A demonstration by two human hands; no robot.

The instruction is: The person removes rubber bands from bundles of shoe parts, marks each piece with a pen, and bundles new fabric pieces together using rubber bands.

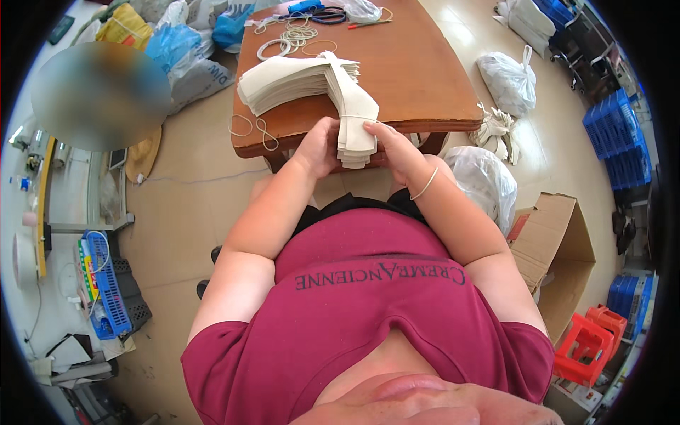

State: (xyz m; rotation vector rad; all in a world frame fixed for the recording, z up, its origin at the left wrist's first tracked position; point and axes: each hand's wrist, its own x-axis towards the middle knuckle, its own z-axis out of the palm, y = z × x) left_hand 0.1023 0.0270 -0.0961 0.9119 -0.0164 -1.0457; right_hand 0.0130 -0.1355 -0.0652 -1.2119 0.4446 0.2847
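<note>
Both my hands grip the near end of a thick stack of cream-coloured flat cut pieces [358, 106], which juts past the near edge of the brown table [418, 64]. My left hand [319, 147] is closed against its left side. On the right side, my right hand [400, 150] has its thumb pressed on top. A thin band seems to cross the stack near that thumb. Another curved part of cream layers [283, 83] spreads left over the table; I cannot tell whether it is joined to the held part. A pale band [425, 183] circles my right wrist.
Loose elastic loops [266, 134] lie at the table's left edge, with a tangle of bands [297, 34] and scissors [329, 14] farther back. White plastic bags [508, 81], a cardboard box [552, 241] and red stools [584, 347] stand to the right. Filled sacks [191, 71] lie back left.
</note>
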